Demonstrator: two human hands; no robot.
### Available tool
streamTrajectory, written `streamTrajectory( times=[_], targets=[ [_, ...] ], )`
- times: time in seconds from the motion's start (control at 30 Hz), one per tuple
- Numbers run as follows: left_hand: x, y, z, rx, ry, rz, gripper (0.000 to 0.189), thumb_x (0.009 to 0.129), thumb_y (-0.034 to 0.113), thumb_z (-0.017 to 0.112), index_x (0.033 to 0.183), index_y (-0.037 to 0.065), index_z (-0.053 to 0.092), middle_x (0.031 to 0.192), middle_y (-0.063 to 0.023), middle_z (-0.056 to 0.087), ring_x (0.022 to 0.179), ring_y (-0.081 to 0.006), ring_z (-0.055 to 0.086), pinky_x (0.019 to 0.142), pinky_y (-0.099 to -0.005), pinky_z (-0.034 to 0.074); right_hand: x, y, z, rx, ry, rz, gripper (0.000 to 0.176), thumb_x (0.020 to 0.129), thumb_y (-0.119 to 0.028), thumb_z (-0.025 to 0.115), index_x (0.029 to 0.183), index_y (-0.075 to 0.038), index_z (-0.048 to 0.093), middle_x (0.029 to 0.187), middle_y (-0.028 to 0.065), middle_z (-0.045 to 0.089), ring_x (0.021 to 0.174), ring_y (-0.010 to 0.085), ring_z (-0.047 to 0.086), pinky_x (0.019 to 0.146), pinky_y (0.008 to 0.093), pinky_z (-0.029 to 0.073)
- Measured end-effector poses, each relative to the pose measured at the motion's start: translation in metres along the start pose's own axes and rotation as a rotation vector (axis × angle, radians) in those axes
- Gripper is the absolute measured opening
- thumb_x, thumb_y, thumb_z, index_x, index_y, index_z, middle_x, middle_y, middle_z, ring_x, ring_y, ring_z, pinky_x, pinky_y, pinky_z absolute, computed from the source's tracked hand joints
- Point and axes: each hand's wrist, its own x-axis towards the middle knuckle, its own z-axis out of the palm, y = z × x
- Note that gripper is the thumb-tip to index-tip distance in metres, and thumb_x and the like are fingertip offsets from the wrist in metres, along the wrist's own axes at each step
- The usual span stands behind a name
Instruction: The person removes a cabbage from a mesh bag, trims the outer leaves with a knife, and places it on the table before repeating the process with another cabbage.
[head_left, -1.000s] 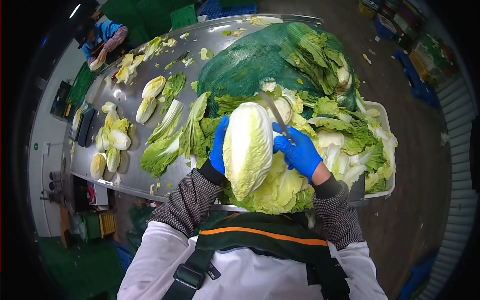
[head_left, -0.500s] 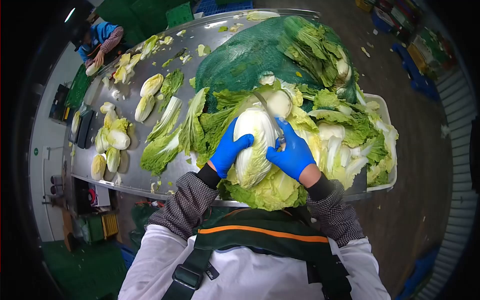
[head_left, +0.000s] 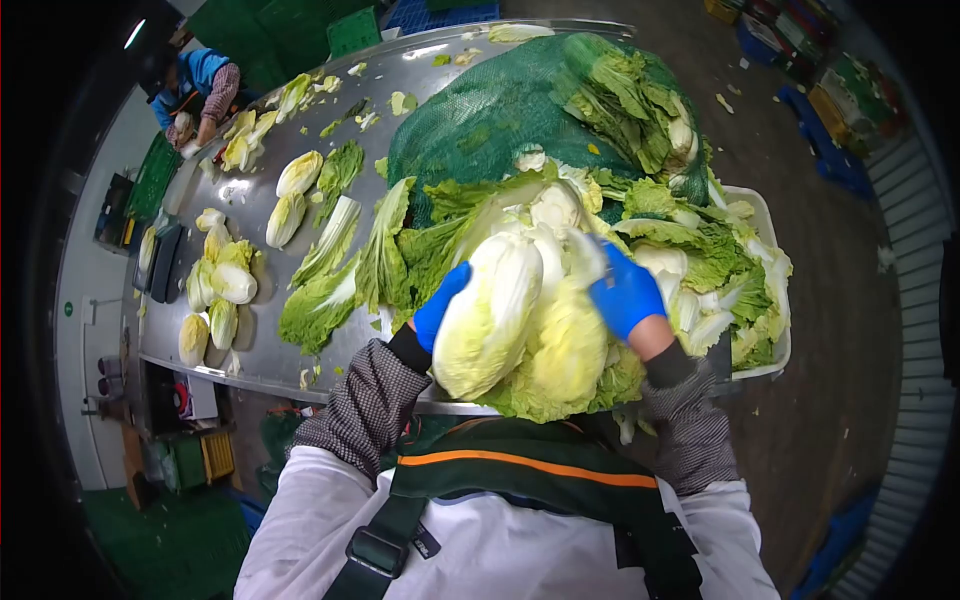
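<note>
A pale napa cabbage lies tilted over the pile of leaves at the table's front edge. My left hand, in a blue glove, grips it along its left side. Beside it, a loose yellow-white cabbage leaf hangs away from the head. My right hand, also gloved in blue, is closed at the upper end of this leaf and smeared by motion. The knife does not show clearly now. Green outer leaves surround the cabbage.
A green net sack with cabbages lies behind the pile. To the right stands a white bin full of leaves. Trimmed cabbages rest on the left of the metal table. A co-worker handles something at the far left.
The cabbage has tilted and shifted left with my left hand. My right hand has moved right, pulling a leaf away from the head. The knife blade, visible before, is no longer clear.
</note>
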Motion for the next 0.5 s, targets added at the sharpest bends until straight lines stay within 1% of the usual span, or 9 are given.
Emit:
streamTrajectory(
  times=[0.07, 0.1, 0.2, 0.23, 0.27, 0.33, 0.4, 0.47, 0.5],
  targets=[
    [-0.003, 0.006, -0.005, -0.25, -0.074, -0.047, 0.067, 0.093, 0.055, 0.04, 0.142, 0.009, 0.034, 0.139, -0.0153, 0.044, 0.123, -0.0281, 0.047, 0.106, -0.0413, 0.036, 0.012, 0.035, -0.006, -0.108, 0.011, 0.074, 0.062, 0.081, -0.021, 0.056, 0.14, -0.013, 0.037, 0.09, 0.0214, 0.064, 0.08, 0.0377, 0.062, 0.069, 0.0441, 0.049],
    [0.0, 0.01, -0.006, -0.2, -0.083, -0.035, 0.069, 0.093, 0.057, 0.038, 0.142, 0.009, 0.033, 0.139, -0.0147, 0.043, 0.124, -0.0277, 0.047, 0.106, -0.0412, 0.036, 0.009, 0.03, -0.005, -0.259, 0.038, 0.084, 0.069, 0.081, -0.033, 0.063, 0.14, -0.008, 0.036, 0.084, 0.018, 0.064, 0.073, 0.0328, 0.063, 0.066, 0.04, 0.049],
    [0.014, 0.019, -0.002, -0.039, -0.071, 0.005, 0.069, 0.093, 0.057, 0.037, 0.143, 0.01, 0.031, 0.14, -0.0124, 0.042, 0.124, -0.0257, 0.046, 0.106, -0.0405, 0.036, -0.003, -0.014, -0.002, 0.047, 0.049, 0.014, 0.082, 0.078, -0.047, 0.069, 0.14, -0.007, 0.035, 0.079, 0.0125, 0.063, 0.068, 0.0241, 0.06, 0.067, 0.0347, 0.049],
    [0.016, 0.023, 0.006, 0.022, -0.045, 0.025, 0.067, 0.094, 0.055, 0.039, 0.143, 0.01, 0.03, 0.141, -0.0113, 0.042, 0.124, -0.0246, 0.047, 0.105, -0.04, 0.037, -0.002, -0.019, 0.007, 0.276, 0.016, -0.037, 0.089, 0.074, -0.054, 0.071, 0.141, -0.006, 0.035, 0.076, 0.0088, 0.06, 0.069, 0.0177, 0.058, 0.069, 0.03, 0.047],
    [0.017, 0.027, 0.014, 0.082, -0.018, 0.047, 0.066, 0.094, 0.052, 0.042, 0.143, 0.01, 0.03, 0.141, -0.0102, 0.041, 0.123, -0.0235, 0.047, 0.105, -0.0395, 0.037, -0.005, -0.028, 0.01, 0.477, -0.073, -0.015, 0.089, 0.075, -0.056, 0.069, 0.14, -0.004, 0.036, 0.082, 0.0088, 0.062, 0.072, 0.0154, 0.058, 0.069, 0.0292, 0.047],
    [0.009, 0.035, 0.038, 0.455, -0.068, 0.319, 0.075, 0.091, 0.051, 0.05, 0.145, 0.007, 0.023, 0.14, -0.0088, 0.041, 0.127, -0.023, 0.042, 0.105, -0.0363, 0.034, 0.003, -0.029, 0.025, 0.552, -0.015, -0.015, 0.087, 0.074, -0.051, 0.073, 0.138, -0.003, 0.038, 0.086, 0.007, 0.061, 0.072, 0.0124, 0.056, 0.069, 0.0268, 0.047],
    [-0.004, 0.048, 0.028, 0.501, 0.051, 0.262, 0.079, 0.088, 0.046, 0.057, 0.146, 0.006, 0.021, 0.139, -0.0092, 0.042, 0.126, -0.0224, 0.043, 0.104, -0.0359, 0.035, 0.006, -0.041, 0.031, 0.715, 0.037, -0.027, 0.082, 0.074, -0.044, 0.076, 0.136, -0.002, 0.04, 0.088, 0.005, 0.06, 0.072, 0.0097, 0.054, 0.068, 0.0245, 0.046],
    [-0.007, 0.049, 0.025, 0.61, 0.039, 0.369, 0.077, 0.088, 0.042, 0.059, 0.145, 0.005, 0.023, 0.138, -0.0102, 0.043, 0.123, -0.0219, 0.046, 0.103, -0.0363, 0.037, 0.001, -0.063, 0.037, 0.543, 0.115, -0.093, 0.071, 0.077, -0.027, 0.078, 0.134, -0.003, 0.043, 0.083, 0.0005, 0.055, 0.071, 0.0061, 0.049, 0.066, 0.0207, 0.044],
    [-0.01, 0.051, 0.022, 0.668, 0.036, 0.421, 0.076, 0.087, 0.04, 0.06, 0.144, 0.005, 0.024, 0.137, -0.0106, 0.043, 0.122, -0.0217, 0.047, 0.102, -0.0365, 0.038, 0.0, -0.071, 0.049, 0.63, 0.072, -0.143, 0.068, 0.078, -0.026, 0.077, 0.133, -0.004, 0.044, 0.081, -0.0004, 0.054, 0.071, 0.0055, 0.048, 0.065, 0.0205, 0.044]
  ],
)
